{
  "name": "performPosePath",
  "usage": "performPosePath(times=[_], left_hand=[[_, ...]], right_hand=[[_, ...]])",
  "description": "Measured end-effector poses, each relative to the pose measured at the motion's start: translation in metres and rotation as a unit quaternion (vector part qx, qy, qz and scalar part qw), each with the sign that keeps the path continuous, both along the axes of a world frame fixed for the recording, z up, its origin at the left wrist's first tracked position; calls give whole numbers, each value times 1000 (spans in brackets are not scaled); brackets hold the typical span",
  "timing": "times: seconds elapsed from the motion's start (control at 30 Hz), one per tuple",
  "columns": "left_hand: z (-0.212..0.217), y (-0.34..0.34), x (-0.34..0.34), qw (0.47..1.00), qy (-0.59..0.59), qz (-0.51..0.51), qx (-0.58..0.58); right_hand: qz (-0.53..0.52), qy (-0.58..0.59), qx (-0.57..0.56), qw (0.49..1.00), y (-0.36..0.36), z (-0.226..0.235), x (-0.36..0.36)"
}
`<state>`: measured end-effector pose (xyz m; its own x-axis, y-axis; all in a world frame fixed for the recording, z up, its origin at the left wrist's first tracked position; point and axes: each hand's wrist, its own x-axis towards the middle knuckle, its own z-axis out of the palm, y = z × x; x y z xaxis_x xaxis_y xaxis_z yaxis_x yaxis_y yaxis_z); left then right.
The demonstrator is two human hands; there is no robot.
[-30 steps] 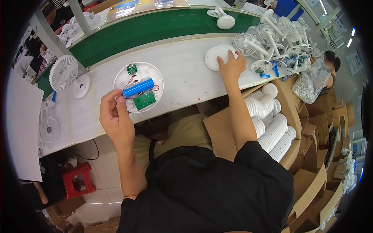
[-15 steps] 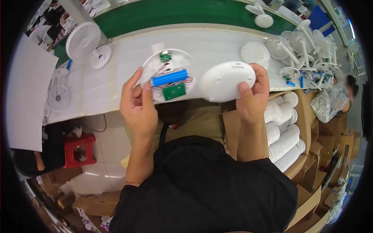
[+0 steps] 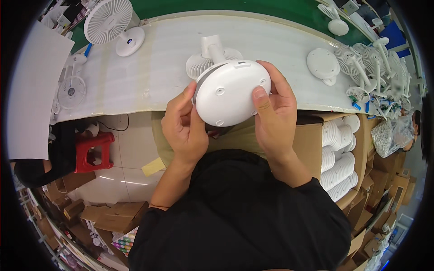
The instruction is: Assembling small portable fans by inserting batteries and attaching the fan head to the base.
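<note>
Over the counter's [image 3: 158,67] near edge, the left hand [image 3: 185,124] pinches the fan base [image 3: 206,72], the right hand [image 3: 276,110] the white cover [image 3: 233,97]; a gap shows between. This looks like closing-up, calling for matched rims.

fan base [image 3: 203,74] mostly hidden behind round white cover [image 3: 235,97], fan head [image 3: 196,66] partly behind stem [image 3: 217,53]

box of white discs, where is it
In the head view, the box of white discs is at right, beside the right forearm, this side of the table.
</note>
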<state>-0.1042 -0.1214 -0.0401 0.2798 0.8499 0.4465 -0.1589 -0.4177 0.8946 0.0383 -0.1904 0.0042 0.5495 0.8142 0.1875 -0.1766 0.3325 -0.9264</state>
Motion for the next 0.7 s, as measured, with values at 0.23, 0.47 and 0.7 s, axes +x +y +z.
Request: performPosePath(times=[0.23,0.47,0.7], left_hand=[[35,-23,-18,998,-59,-24,3],[57,-34,-32,996,10,-33,-80],[59,-33,-43,997,36,-40,-52]], right_hand=[[-42,-99,-23,994,-18,20,-26],[-47,-138,-5,989,-28,30,-36],[23,-210,-11,977,-33,46,-23]])
